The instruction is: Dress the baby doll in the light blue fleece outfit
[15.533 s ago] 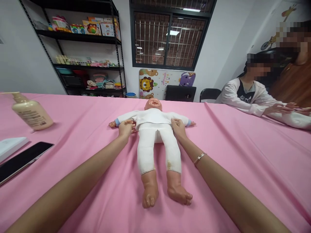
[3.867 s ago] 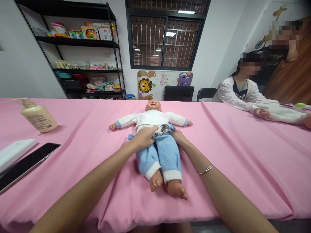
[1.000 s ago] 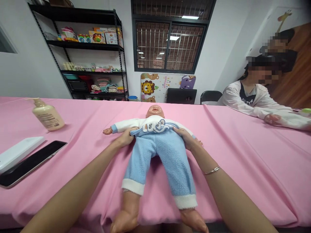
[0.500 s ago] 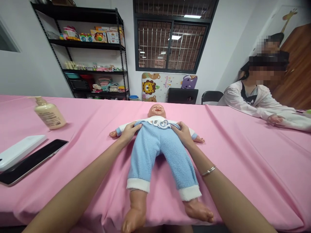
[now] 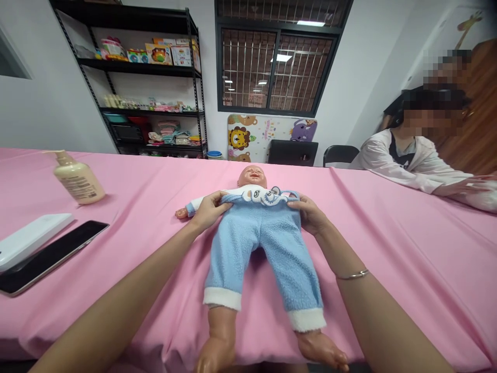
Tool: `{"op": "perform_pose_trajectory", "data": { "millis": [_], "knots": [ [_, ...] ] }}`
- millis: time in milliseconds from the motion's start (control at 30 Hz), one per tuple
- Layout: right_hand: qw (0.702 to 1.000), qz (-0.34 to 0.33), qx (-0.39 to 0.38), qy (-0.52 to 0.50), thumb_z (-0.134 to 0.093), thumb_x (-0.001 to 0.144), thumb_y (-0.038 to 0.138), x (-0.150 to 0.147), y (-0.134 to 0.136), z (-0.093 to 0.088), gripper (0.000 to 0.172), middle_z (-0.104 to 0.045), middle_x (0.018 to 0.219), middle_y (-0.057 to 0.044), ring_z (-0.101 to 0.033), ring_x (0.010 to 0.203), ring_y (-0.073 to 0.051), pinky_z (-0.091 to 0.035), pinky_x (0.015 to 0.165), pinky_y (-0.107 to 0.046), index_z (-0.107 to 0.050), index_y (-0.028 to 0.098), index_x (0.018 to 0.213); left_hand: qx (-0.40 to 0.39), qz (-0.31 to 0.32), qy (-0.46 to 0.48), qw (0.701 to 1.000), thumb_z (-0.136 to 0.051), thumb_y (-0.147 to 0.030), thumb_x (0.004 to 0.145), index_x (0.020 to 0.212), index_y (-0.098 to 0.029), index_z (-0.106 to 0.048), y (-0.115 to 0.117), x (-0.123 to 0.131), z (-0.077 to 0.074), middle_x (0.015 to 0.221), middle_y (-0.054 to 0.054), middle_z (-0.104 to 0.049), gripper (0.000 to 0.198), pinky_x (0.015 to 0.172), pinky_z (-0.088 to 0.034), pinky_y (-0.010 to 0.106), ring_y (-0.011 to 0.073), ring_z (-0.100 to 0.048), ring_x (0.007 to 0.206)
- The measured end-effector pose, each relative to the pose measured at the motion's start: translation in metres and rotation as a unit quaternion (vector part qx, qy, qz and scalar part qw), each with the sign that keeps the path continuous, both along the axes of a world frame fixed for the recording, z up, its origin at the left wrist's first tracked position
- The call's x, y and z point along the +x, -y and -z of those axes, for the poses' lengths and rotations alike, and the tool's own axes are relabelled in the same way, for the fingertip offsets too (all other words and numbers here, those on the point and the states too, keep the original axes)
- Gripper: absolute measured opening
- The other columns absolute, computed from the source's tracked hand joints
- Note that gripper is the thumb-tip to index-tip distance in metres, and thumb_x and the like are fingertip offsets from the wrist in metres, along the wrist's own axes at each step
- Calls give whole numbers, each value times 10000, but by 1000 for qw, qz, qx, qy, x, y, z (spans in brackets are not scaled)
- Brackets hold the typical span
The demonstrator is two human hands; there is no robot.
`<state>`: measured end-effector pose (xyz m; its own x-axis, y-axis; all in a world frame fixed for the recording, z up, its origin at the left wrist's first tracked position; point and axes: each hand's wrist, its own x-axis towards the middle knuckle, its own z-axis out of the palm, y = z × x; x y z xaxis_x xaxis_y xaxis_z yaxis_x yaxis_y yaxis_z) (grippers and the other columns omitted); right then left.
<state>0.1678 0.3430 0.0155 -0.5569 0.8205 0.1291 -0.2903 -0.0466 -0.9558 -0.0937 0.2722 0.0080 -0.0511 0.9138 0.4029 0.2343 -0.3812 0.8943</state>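
Observation:
A baby doll (image 5: 253,177) lies face up on the pink-covered table, its feet toward me. It wears a white top and light blue fleece pants (image 5: 233,243) with white cuffs. My left hand (image 5: 210,210) pinches the waistband at the left side of the doll's waist. At the right side, my right hand (image 5: 310,212) grips the waistband edge and holds it outward. A white animal-face pattern shows between my hands. The doll's left-side hand sticks out beyond my left hand; the arm on the right is hidden.
On the left of the pink tablecloth (image 5: 135,207) are a pump bottle (image 5: 79,178), a white case (image 5: 34,238) and a dark phone (image 5: 54,256). A person in a white jacket (image 5: 419,171) leans on the table at the right. Shelves (image 5: 143,67) stand behind.
My right hand has moved right and slightly down, stretching the waistband outward and covering the doll's arm. My left hand has shifted slightly right. The seated person's hands have moved right.

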Motion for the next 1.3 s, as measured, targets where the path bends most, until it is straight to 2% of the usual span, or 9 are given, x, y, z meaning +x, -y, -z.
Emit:
{"op": "perform_pose_trajectory", "data": {
  "millis": [267, 533, 633, 700, 833, 933, 1033, 1167, 1300],
  "knots": [
    [996, 82, 2, -36, -792, 442, 144, -1, 2, 0, 330, -612, 705, 20, -560, 669, -129, -447, 641, -246, -562, 177, 676, 17, 21, 31, 999, -669, -271, 656, 834, -137, -562, -3, 2, 5, 828, 13, -571, 247, 773, -409, 261, 149, -530, 807],
    [995, 101, 10, -17, -791, 453, 192, -2, -2, 3, 387, -619, 763, 10, -559, 688, -136, -438, 679, -269, -583, 193, 779, 23, -1, 23, 999, -668, -275, 641, 804, -139, -549, -3, 3, 4, 791, 7, -551, 243, 746, -411, 256, 147, -521, 777],
    [986, 149, 68, 3, -767, 473, 239, -6, -6, 6, 370, -594, 753, 9, -531, 680, -138, -423, 672, -274, -567, 191, 781, 33, -11, 16, 999, -666, -273, 637, 796, -139, -551, -4, 3, 5, 788, 8, -554, 237, 733, -411, 251, 147, -522, 769],
    [961, 217, 163, 47, -723, 515, 264, -12, -9, 9, 303, -574, 727, 2, -504, 675, -141, -398, 655, -268, -559, 178, 755, 37, -23, 7, 999, -667, -283, 636, 791, -141, -549, -7, 1, 8, 784, 8, -559, 241, 718, -413, 249, 150, -525, 763],
    [866, 332, 310, 210, -614, 627, 305, -24, -15, 25, 182, -537, 666, 1, -449, 650, -140, -330, 618, -257, -547, 163, 720, 14, -98, -51, 994, -657, -357, 656, 833, -145, -562, -13, -11, 21, 789, 17, -581, 293, 707, -421, 268, 172, -537, 760],
    [856, 293, 282, 319, -542, 718, 442, -26, -19, 39, 294, -482, 581, 9, -400, 591, -132, -283, 567, -258, -519, 156, 652, -38, -98, -113, 988, -612, -391, 688, 822, -141, -590, -14, -21, 29, 801, 32, -606, 284, 733, -433, 302, 204, -550, 780],
    [889, 214, 229, 333, -498, 756, 524, -17, -19, 44, 401, -524, 617, -8, -436, 618, -145, -301, 572, -266, -542, 143, 641, -85, -30, -152, 984, -557, -302, 694, 839, -141, -608, -10, -26, 29, 852, 39, -624, 222, 767, -442, 328, 225, -563, 821],
    [978, 56, 56, 193, -664, 663, 394, 1, -15, 40, 273, -625, 807, -18, -545, 767, -170, -410, 695, -265, -627, 159, 796, -104, 84, -149, 980, -573, -208, 637, 1052, -157, -576, -3, -27, 24, 1047, 60, -607, 418, 903, -412, 366, 243, -547, 988],
    [995, -44, -60, 68, -751, 568, 243, 9, -12, 40, 363, -634, 862, 1, -571, 772, -139, -448, 709, -239, -623, 209, 906, -77, 114, -82, 987, -675, -243, 606, 1180, -175, -494, 2, -16, 22, 1193, 86, -540, 606, 976, -371, 358, 252, -489, 1105]
  ]
}}
